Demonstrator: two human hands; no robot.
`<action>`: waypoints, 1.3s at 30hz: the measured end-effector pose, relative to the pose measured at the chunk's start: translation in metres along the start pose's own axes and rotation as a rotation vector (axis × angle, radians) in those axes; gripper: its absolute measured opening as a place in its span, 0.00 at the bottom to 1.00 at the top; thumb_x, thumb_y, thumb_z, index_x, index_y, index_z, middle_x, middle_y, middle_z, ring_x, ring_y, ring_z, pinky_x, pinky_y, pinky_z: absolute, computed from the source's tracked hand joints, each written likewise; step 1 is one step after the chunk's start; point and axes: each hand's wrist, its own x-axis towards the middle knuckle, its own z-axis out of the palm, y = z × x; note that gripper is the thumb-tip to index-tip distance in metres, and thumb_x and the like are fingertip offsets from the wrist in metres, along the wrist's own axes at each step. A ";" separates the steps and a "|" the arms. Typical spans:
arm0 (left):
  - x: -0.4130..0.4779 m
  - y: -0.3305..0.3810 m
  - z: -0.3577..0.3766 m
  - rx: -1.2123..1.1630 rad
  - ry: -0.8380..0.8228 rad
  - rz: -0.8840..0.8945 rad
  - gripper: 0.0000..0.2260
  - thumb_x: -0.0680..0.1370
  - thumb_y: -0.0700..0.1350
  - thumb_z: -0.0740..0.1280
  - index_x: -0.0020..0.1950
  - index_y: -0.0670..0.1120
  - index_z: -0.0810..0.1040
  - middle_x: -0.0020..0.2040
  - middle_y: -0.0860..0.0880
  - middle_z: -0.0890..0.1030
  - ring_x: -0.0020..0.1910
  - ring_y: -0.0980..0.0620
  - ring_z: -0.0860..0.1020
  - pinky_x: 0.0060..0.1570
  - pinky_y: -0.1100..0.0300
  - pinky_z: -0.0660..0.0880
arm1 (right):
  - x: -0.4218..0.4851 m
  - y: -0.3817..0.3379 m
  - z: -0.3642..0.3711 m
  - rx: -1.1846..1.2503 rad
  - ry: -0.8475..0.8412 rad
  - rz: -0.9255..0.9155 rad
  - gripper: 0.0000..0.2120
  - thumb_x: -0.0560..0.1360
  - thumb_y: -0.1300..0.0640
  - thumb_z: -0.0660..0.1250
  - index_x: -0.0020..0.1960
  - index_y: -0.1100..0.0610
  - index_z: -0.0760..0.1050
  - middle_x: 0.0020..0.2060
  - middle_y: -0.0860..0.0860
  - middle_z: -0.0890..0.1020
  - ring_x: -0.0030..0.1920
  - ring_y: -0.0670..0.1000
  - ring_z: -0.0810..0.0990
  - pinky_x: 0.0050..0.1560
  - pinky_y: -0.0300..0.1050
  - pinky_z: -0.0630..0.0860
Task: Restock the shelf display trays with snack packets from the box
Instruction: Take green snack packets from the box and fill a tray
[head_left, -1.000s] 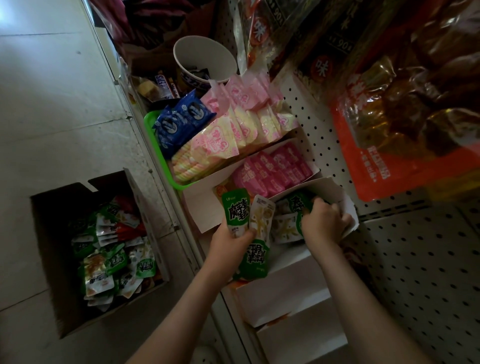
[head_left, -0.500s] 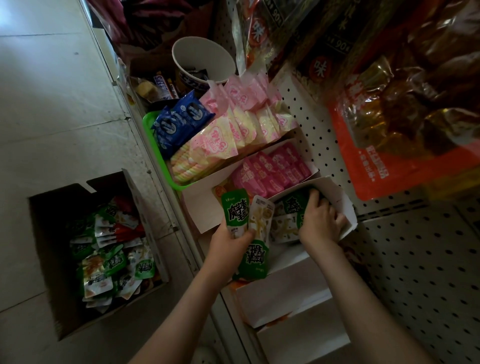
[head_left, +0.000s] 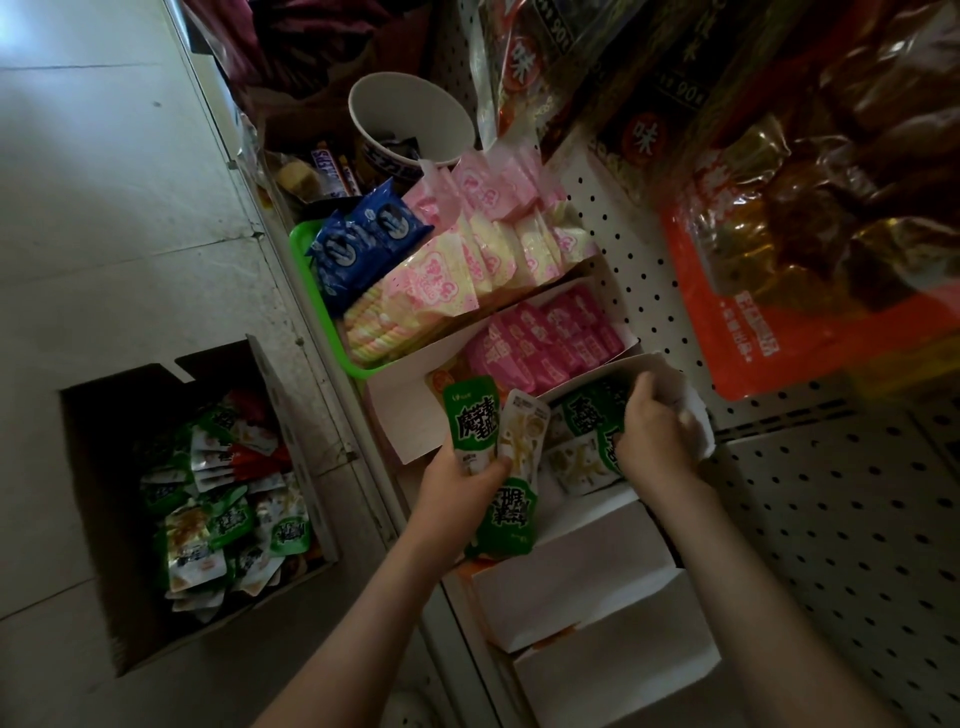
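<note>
Holding green packets in left grip | right grip inside tray, hold unclear

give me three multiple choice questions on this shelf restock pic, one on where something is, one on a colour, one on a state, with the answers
1. Where is the cardboard box of loose packets?
A) on the floor
B) on a trolley
C) on a chair

2. What colour is the plastic tray that holds the blue packets?
A) red
B) green
C) black

3. What is the left hand doing?
A) holding green-and-white packets
B) hanging empty
C) holding a pen

Answers:
1 A, the box stands open on the floor tiles.
2 B, a bright green rim shows beside the blue packets.
3 A, its fingers and thumb curl round a small fan of packets.
</note>
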 end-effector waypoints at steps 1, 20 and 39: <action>0.000 0.000 0.000 0.002 0.002 0.004 0.13 0.78 0.40 0.67 0.61 0.47 0.74 0.51 0.51 0.83 0.50 0.54 0.82 0.45 0.61 0.79 | -0.002 -0.001 0.001 -0.036 0.029 -0.006 0.26 0.75 0.63 0.64 0.68 0.60 0.55 0.54 0.58 0.80 0.57 0.57 0.77 0.57 0.50 0.67; 0.000 -0.002 0.000 0.013 0.013 0.029 0.12 0.78 0.40 0.68 0.61 0.47 0.76 0.52 0.50 0.83 0.52 0.52 0.82 0.52 0.53 0.80 | -0.028 -0.043 0.027 -0.488 -0.446 -0.584 0.27 0.78 0.53 0.61 0.76 0.54 0.60 0.75 0.53 0.60 0.76 0.59 0.49 0.72 0.60 0.50; 0.003 -0.005 -0.001 -0.021 0.017 0.008 0.12 0.78 0.41 0.68 0.60 0.47 0.76 0.52 0.50 0.84 0.50 0.52 0.82 0.51 0.54 0.80 | -0.017 -0.040 0.044 -0.486 -0.372 -0.379 0.32 0.79 0.48 0.53 0.79 0.55 0.45 0.78 0.53 0.49 0.77 0.56 0.42 0.72 0.63 0.41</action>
